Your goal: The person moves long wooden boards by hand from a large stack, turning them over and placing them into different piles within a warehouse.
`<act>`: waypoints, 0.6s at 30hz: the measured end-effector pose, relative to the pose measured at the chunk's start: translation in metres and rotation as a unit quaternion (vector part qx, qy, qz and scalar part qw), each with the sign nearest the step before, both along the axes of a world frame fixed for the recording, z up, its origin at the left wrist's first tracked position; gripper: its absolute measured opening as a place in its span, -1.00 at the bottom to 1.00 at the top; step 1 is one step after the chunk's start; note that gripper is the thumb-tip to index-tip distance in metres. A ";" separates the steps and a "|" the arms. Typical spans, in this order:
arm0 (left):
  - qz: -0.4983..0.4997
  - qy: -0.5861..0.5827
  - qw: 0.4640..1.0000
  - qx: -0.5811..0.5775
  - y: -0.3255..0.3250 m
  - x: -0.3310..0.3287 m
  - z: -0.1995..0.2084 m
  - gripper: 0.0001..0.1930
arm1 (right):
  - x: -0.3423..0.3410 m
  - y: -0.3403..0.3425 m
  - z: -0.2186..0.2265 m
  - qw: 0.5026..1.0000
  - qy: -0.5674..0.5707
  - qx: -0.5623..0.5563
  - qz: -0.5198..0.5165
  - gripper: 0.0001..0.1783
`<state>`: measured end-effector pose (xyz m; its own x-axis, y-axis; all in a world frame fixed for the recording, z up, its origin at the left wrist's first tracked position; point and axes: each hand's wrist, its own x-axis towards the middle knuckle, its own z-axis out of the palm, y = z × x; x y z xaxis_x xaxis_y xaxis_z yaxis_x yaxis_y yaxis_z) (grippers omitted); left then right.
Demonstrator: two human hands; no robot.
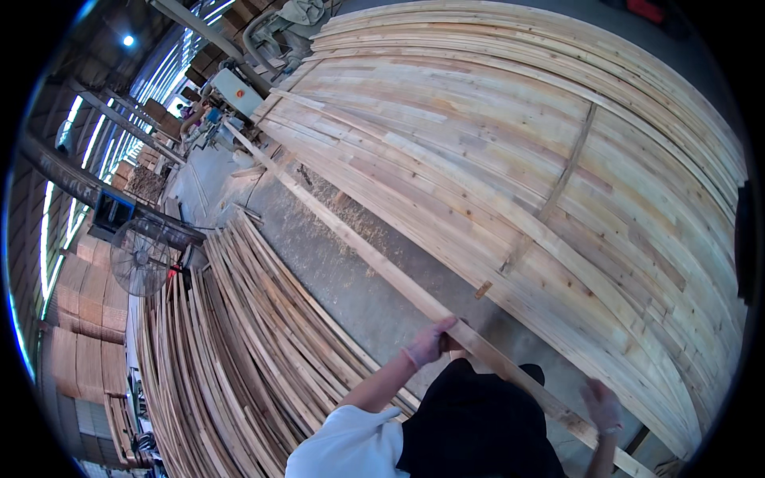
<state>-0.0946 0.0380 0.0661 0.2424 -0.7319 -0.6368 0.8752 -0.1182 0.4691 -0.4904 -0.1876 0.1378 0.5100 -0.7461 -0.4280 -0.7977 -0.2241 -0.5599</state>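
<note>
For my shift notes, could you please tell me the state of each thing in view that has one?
left hand: closed on the long board
long board: held, slanting away
right hand: beside the board, contact unclear
pale boards: laid flat, side by side
narrow strips: piled lengthwise
wood shavings: scattered
caged fan: spinning or stopped, cannot tell
ceiling lamp: lit

Woodwkg wkshp: lg plank stack (478, 103), strip pile (223, 319), sawdust (358, 219) on grey flr (307, 251)
</note>
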 end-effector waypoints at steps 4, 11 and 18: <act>0.116 -0.087 0.989 0.028 -0.001 0.080 0.027 -0.62 | -0.144 -0.015 0.016 0.962 0.250 -0.097 -0.056 -0.49; 0.357 -0.195 0.911 0.063 -0.036 0.222 0.038 -0.66 | -0.071 0.008 0.023 0.949 0.112 -0.242 -0.170 -0.44; 0.365 -0.281 0.883 0.092 -0.014 0.393 0.001 -0.65 | 0.114 0.029 0.024 0.934 0.128 -0.304 -0.140 -0.50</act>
<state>0.2985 0.0241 0.0666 0.9221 -0.1461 -0.3582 0.3853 0.2625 0.8847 -0.3764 -0.1582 0.1613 0.1967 -0.9798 0.0358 -0.9632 -0.1999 -0.1798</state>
